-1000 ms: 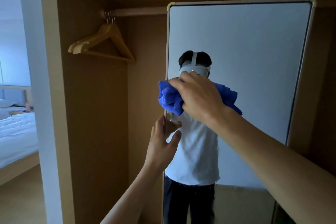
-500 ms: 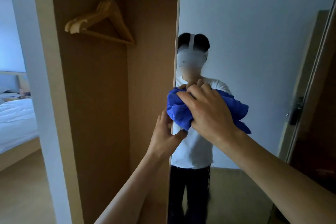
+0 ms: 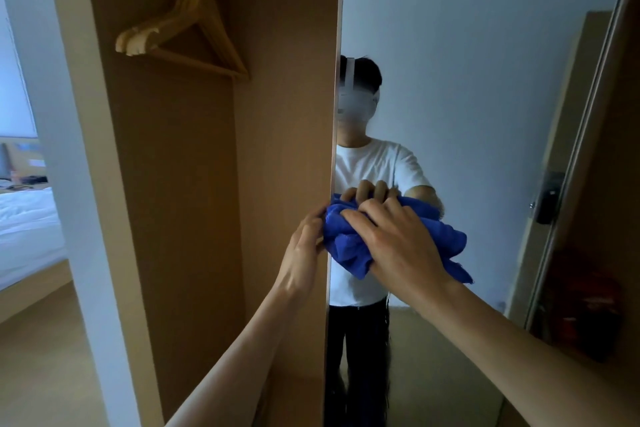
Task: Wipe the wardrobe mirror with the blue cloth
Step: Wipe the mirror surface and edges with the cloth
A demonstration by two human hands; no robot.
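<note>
The tall wardrobe mirror fills the right half of the view, on a door seen at an angle, its left edge running down the middle. My right hand presses a bunched blue cloth flat against the glass near that left edge, at mid height. My left hand grips the mirror door's left edge just beside the cloth, fingers wrapped behind it. The glass reflects a person in a white shirt and the same hand and cloth.
Left of the mirror is an open wooden wardrobe bay with several wooden hangers on a rail. A white wall post stands further left, with a bed beyond it. A dark door frame borders the mirror's right side.
My right hand has slid the blue cloth down the glass along its left edge, from head height of the reflection to chest height. My left hand stays on the door edge.
</note>
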